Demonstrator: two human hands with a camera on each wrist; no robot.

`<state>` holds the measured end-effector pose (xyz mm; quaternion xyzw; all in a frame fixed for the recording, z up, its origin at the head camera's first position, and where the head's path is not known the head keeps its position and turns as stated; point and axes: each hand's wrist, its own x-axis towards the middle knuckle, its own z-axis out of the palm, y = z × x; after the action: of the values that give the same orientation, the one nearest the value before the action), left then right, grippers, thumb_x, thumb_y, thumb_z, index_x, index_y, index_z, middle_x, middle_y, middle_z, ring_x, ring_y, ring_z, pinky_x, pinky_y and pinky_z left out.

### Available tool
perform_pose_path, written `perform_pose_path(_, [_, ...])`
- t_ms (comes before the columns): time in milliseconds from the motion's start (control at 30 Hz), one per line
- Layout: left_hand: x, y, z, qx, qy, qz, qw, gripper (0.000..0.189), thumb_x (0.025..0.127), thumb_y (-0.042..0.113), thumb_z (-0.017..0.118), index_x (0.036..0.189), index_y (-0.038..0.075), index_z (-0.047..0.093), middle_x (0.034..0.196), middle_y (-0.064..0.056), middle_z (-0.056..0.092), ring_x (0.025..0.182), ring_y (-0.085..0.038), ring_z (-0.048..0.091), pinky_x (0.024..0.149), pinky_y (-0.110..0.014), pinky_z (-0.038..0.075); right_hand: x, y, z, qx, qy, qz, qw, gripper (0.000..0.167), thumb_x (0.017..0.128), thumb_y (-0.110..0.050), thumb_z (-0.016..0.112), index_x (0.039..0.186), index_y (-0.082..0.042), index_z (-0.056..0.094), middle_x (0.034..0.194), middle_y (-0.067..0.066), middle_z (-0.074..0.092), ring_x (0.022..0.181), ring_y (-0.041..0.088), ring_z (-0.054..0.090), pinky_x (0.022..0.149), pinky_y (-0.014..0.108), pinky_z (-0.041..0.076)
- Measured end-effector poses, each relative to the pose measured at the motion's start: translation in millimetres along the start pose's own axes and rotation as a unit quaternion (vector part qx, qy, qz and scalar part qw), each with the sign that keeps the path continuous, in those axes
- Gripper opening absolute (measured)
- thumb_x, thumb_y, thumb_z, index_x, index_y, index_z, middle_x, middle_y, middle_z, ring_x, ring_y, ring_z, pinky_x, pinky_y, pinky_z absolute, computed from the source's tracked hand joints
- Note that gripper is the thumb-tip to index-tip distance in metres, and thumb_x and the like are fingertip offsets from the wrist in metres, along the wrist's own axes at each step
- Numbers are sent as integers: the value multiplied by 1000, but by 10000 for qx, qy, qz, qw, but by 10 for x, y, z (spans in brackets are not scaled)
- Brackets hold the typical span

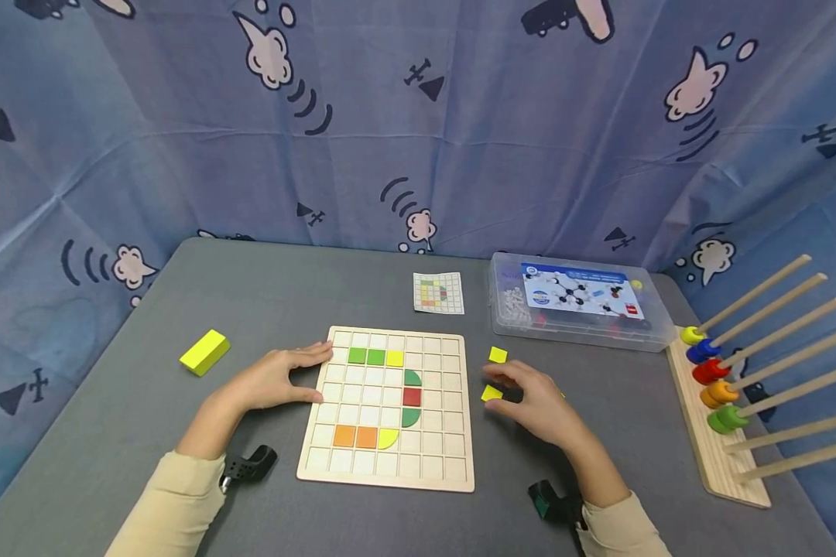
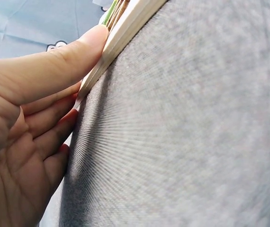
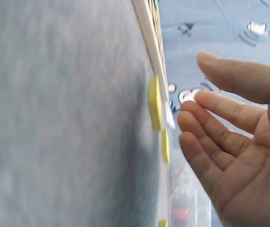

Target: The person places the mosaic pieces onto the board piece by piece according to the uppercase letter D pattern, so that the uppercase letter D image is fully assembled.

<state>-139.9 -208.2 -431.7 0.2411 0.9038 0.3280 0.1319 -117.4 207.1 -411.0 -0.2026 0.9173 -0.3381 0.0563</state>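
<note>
A wooden grid board lies on the table, with green, yellow, red and orange pieces set in some of its cells. My left hand touches the board's left edge, thumb and fingers spread apart along it. Just right of the board, my right hand hovers over a yellow square tile, thumb and fingers apart with nothing between them. In the right wrist view that tile lies flat below the fingertips. Another yellow square is a little farther back. A further bit of yellow is mostly hidden behind the right hand.
A small printed pattern card lies behind the board. To its right sits a clear plastic case with a label. A wooden peg rack with coloured beads stands far right. A yellow block lies left of the left hand.
</note>
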Motion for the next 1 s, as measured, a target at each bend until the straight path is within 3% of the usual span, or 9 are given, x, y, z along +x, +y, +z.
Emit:
perform_pose_path(300, [-4,8,1,1,-11,5,10000,77,77,39,76,141,7,46,151,-5,36,140,-33,30,109,-54,31,3,168,-3,-49,-273,90,9996,42,80,-10,76,119,-2,64,110,9,61,98,23,58,85,40,51])
perform_pose_path(600, [2,-5,2,23,11,5,10000,77,77,39,76,141,7,46,151,-6,36,140,-33,31,109,-54,30,4,210,38,-47,-134,-18,9999,33,80,-7,75,111,-6,67,104,4,60,92,18,56,82,34,51])
perform_pose_path(1000, [-3,-6,2,-33,20,54,10000,77,77,38,76,140,7,46,151,-5,36,140,-32,31,110,-54,30,15,188,30,20,-115,114,9999,34,82,-11,74,115,-8,66,106,3,63,93,17,59,81,31,52])
